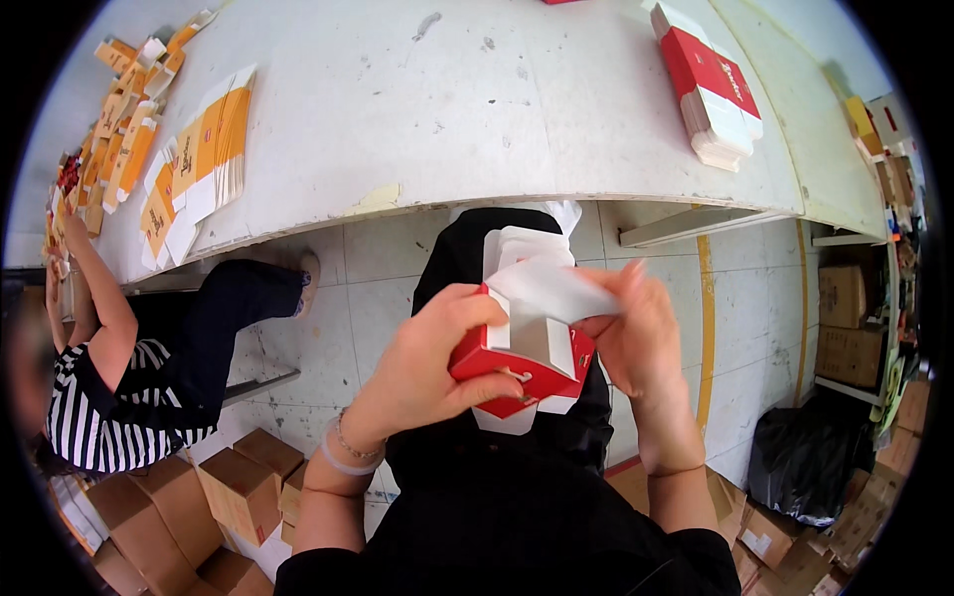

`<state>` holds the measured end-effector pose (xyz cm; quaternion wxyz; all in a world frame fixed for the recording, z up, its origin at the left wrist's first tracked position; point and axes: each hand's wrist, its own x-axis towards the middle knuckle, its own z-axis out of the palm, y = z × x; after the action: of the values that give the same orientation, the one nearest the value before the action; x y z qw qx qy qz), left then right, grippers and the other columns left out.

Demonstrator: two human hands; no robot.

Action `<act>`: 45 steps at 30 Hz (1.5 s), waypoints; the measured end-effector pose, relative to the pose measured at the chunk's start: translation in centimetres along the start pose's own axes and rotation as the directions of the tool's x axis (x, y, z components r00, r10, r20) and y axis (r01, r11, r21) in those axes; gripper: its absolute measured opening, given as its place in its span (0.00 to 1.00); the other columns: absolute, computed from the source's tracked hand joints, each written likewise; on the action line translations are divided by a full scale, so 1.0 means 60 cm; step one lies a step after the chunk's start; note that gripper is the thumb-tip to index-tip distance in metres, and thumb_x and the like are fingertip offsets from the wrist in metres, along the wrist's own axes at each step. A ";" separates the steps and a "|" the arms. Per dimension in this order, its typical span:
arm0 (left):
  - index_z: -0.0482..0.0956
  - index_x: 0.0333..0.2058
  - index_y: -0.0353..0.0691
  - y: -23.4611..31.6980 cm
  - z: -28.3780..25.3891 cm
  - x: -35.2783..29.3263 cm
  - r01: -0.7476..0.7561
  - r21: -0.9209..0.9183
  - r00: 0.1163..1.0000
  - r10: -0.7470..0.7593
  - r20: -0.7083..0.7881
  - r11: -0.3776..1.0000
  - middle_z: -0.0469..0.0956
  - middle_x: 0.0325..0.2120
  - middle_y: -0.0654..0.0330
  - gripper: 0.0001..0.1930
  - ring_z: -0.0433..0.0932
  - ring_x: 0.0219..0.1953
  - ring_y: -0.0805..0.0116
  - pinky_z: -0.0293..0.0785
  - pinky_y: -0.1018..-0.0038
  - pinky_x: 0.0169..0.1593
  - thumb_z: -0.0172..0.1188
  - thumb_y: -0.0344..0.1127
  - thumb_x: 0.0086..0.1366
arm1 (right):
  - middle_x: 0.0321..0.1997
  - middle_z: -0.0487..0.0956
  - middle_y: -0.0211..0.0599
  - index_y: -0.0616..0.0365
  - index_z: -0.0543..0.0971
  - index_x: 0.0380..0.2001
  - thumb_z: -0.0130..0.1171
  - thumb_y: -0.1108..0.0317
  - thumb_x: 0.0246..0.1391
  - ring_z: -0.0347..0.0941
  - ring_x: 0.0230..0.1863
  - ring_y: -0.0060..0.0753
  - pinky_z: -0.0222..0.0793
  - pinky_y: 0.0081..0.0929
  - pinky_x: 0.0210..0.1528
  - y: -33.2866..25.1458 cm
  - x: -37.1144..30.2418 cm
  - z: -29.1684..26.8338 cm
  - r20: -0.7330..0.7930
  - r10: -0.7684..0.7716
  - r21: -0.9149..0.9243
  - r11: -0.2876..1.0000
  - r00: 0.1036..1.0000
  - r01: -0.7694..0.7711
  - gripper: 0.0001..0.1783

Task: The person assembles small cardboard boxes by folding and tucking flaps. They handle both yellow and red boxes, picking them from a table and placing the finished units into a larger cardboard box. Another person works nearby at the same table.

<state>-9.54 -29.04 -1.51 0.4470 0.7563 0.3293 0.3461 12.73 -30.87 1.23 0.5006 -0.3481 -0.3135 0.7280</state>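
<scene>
Over my lap I hold a small red carton (pixel 497 366) with a white inside, its top standing open. My left hand (pixel 432 348) is closed around its left side, thumb across the red front and fingers over the rim. On the right, my right hand (pixel 636 328) pinches a white flap (pixel 556 288) at the top of the carton; motion blurs that flap a little. White carton flaps (pixel 527 241) lie on my lap behind and beneath it, partly hidden by the carton and my hands.
A white worktable (pixel 447 119) spans the far side. On it lie flat red cartons (pixel 706 84) at right and flat yellow-orange cartons (pixel 214 149) at left. A co-worker in a striped top (pixel 119 407) sits at left. Brown boxes (pixel 238 487) and a black bag (pixel 805 457) stand on the floor.
</scene>
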 end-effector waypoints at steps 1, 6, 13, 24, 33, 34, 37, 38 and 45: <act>0.68 0.46 0.40 0.000 0.000 0.002 0.013 -0.033 1.000 -0.013 -0.017 0.999 0.74 0.41 0.52 0.33 0.75 0.41 0.64 0.72 0.70 0.43 0.76 0.45 0.45 | 0.51 0.78 0.44 0.69 0.73 0.53 0.49 0.57 0.65 0.73 0.52 0.33 0.68 0.28 0.54 0.004 -0.001 -0.001 0.058 -0.115 -0.300 0.945 0.992 0.127 0.25; 0.56 0.58 0.34 0.002 0.001 -0.003 0.089 -0.118 0.995 -0.093 -0.028 0.989 0.76 0.44 0.47 0.44 0.79 0.45 0.56 0.75 0.68 0.47 0.73 0.45 0.50 | 0.49 0.79 0.45 0.63 0.77 0.50 0.57 0.74 0.57 0.77 0.48 0.31 0.71 0.26 0.49 0.013 -0.018 0.024 0.009 -0.223 -0.676 0.717 0.975 0.170 0.17; 0.52 0.61 0.36 0.007 0.006 -0.006 0.125 -0.133 0.989 -0.135 -0.067 0.983 0.75 0.44 0.46 0.47 0.79 0.44 0.55 0.76 0.67 0.46 0.73 0.45 0.50 | 0.52 0.77 0.49 0.64 0.76 0.50 0.57 0.75 0.55 0.76 0.50 0.45 0.72 0.33 0.50 0.014 -0.010 0.022 0.220 -0.331 -0.809 0.464 0.918 0.361 0.18; 0.60 0.60 0.39 0.025 -0.035 0.096 0.139 -0.186 0.965 -0.175 -0.194 0.973 0.76 0.41 0.48 0.37 0.79 0.40 0.57 0.75 0.69 0.43 0.69 0.33 0.53 | 0.70 0.55 0.48 0.60 0.58 0.65 0.55 0.64 0.59 0.50 0.70 0.52 0.54 0.41 0.67 -0.046 0.076 0.016 0.479 -0.152 -0.776 0.387 0.865 0.498 0.34; 0.71 0.56 0.45 0.054 -0.248 0.502 -0.268 0.961 0.659 0.741 0.126 0.075 0.64 0.58 0.53 0.30 0.65 0.56 0.51 0.64 0.60 0.58 0.69 0.36 0.52 | 0.64 0.64 0.54 0.58 0.58 0.65 0.66 0.55 0.44 0.61 0.64 0.53 0.60 0.39 0.63 -0.429 0.544 -0.289 -0.052 -0.475 -0.904 -0.352 0.879 -0.244 0.47; 0.70 0.56 0.45 0.032 -0.260 0.531 -0.284 0.946 0.694 0.715 0.090 0.157 0.64 0.58 0.53 0.30 0.64 0.57 0.51 0.63 0.60 0.59 0.68 0.36 0.53 | 0.65 0.62 0.54 0.57 0.55 0.66 0.67 0.55 0.42 0.59 0.65 0.55 0.59 0.42 0.64 -0.428 0.572 -0.291 -0.052 -0.447 -0.853 -0.445 0.893 -0.272 0.50; 0.69 0.56 0.43 -0.018 -0.235 0.600 -0.382 0.861 0.737 0.673 0.064 0.337 0.65 0.57 0.53 0.29 0.63 0.58 0.50 0.61 0.59 0.61 0.66 0.36 0.54 | 0.68 0.57 0.52 0.55 0.48 0.68 0.71 0.57 0.33 0.49 0.69 0.56 0.53 0.51 0.67 -0.455 0.648 -0.333 -0.178 -0.427 -0.793 -0.471 0.886 -0.387 0.61; 0.70 0.54 0.42 -0.025 -0.209 0.582 -0.422 0.830 0.746 0.660 0.089 0.365 0.66 0.56 0.52 0.28 0.63 0.58 0.49 0.62 0.59 0.60 0.66 0.36 0.54 | 0.67 0.58 0.51 0.56 0.48 0.68 0.72 0.58 0.32 0.48 0.70 0.55 0.53 0.51 0.67 -0.449 0.670 -0.361 -0.245 -0.369 -0.818 -0.418 0.896 -0.396 0.61; 0.70 0.55 0.39 -0.097 -0.190 0.563 -0.190 0.327 0.934 0.273 -0.231 0.926 0.72 0.53 0.58 0.19 0.67 0.56 0.65 0.66 0.71 0.57 0.55 0.36 0.66 | 0.59 0.65 0.48 0.61 0.62 0.59 0.62 0.78 0.33 0.58 0.61 0.54 0.65 0.41 0.59 -0.462 0.609 -0.343 0.278 -0.536 -0.811 -0.575 0.797 -0.104 0.43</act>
<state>-1.57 5.59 5.08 0.2333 0.7941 0.3436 0.4437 34.39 14.34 4.95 0.1608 -0.6284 -0.7452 -0.1545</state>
